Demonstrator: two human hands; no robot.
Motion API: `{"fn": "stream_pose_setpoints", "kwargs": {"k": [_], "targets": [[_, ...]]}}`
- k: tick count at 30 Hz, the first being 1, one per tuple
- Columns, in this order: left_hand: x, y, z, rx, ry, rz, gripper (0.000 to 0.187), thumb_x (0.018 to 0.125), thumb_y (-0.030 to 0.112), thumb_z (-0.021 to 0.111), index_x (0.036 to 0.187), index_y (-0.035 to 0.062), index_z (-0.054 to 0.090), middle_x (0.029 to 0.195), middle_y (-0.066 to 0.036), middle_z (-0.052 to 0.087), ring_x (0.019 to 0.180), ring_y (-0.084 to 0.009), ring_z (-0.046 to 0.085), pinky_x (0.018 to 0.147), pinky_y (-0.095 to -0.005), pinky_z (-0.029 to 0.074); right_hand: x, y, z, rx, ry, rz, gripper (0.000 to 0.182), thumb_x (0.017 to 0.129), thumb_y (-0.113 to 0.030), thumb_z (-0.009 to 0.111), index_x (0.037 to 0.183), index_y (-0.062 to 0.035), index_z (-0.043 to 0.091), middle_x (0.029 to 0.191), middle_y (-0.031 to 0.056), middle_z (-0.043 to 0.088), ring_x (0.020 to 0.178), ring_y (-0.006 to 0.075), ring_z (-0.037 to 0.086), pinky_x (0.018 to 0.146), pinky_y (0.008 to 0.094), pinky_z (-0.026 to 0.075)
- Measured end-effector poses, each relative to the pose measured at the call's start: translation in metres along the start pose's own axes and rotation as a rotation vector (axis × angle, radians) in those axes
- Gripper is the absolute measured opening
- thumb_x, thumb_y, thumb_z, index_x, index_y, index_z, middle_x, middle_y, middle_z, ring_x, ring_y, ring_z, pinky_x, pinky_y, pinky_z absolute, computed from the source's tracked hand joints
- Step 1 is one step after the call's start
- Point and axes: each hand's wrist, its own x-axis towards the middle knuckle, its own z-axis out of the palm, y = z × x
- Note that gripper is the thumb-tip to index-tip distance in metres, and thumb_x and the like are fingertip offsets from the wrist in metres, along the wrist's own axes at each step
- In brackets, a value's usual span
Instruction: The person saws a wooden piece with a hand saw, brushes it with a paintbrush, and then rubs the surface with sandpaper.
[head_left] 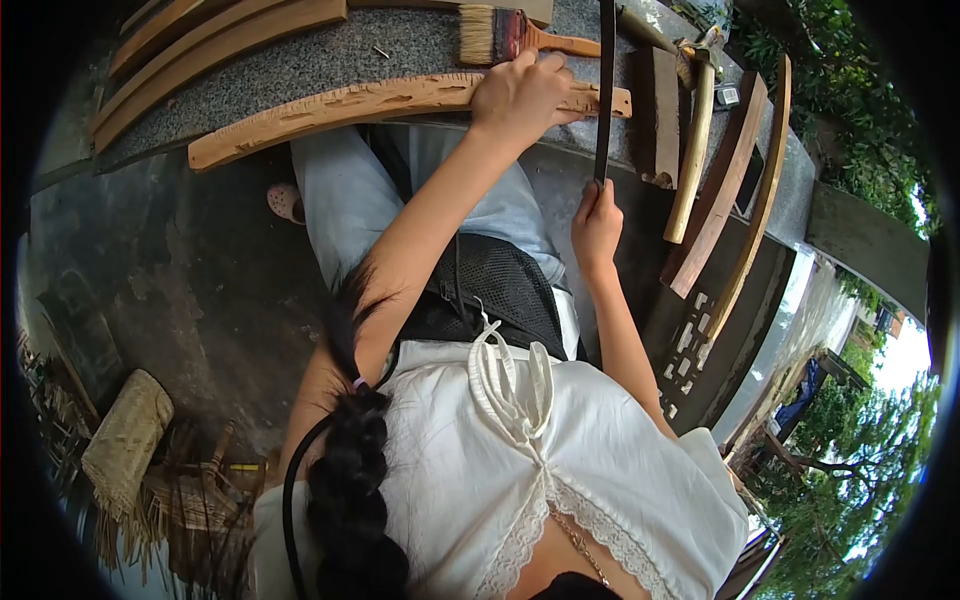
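Observation:
A long curved wooden piece with carved hollows and small marks [350, 104] lies along the near edge of the grey stone surface. Near its right end, my left hand [520, 95] is closed around it, fingers bent over the wood. My right hand [597, 225] grips the lower end of a long, narrow dark tool [605, 110], which stands upright in view and crosses the wood's right end. Just beyond my left hand is a wide brush [490, 35] with pale bristles and an orange wooden handle.
Curved wooden pieces [215, 50] lie at the upper left. On the right are a dark block [656, 120], a tool with a pale wooden handle [692, 150] and more curved pieces [720, 190]. A woven roll [127, 440] is at the lower left.

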Motion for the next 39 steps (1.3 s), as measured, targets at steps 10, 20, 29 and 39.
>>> {"fn": "stream_pose_setpoints", "kwargs": {"k": [10,20,29,39], "targets": [[0.003,0.000,-0.005,-0.018,-0.090,-0.020,0.041,0.064,0.042,0.078,0.092,0.0135,0.070,0.093,0.006,0.062,0.093,-0.0147,0.061,0.071,-0.0303,0.057,-0.052,0.038,0.000,-0.116,0.043,-0.035,0.013,0.096,-0.010,0.049,0.088,-0.0004,0.048,0.060,0.0205,0.057,0.053,0.0406,0.058,0.047,0.0481,0.042],[0.004,0.001,-0.003,-0.030,-0.072,-0.042,0.040,0.065,0.043,0.078,0.093,0.0148,0.070,0.092,0.006,0.063,0.092,-0.0151,0.062,0.070,-0.0315,0.057,-0.062,0.045,0.009,-0.042,-0.024,0.056,0.015,0.098,-0.014,0.048,0.093,0.0003,0.050,0.061,0.0210,0.057,0.056,0.0407,0.059,0.049,0.0468,0.043],[-0.002,0.003,-0.006,-0.021,-0.053,-0.049,0.041,0.066,0.044,0.077,0.093,0.0139,0.070,0.093,0.006,0.062,0.094,-0.0159,0.062,0.071,-0.0319,0.057,0.023,-0.030,-0.004,0.079,-0.002,-0.016,0.016,0.098,-0.013,0.047,0.091,0.0017,0.048,0.060,0.0212,0.056,0.054,0.0411,0.058,0.048,0.0465,0.040],[-0.002,0.005,-0.003,-0.004,-0.065,-0.042,0.042,0.065,0.044,0.077,0.093,0.0131,0.071,0.097,0.005,0.064,0.095,-0.0160,0.062,0.072,-0.0315,0.057,-0.004,0.008,-0.007,-0.003,-0.034,0.002,0.017,0.098,-0.013,0.047,0.093,0.0025,0.049,0.058,0.0206,0.055,0.052,0.0402,0.057,0.047,0.0468,0.040]]}}
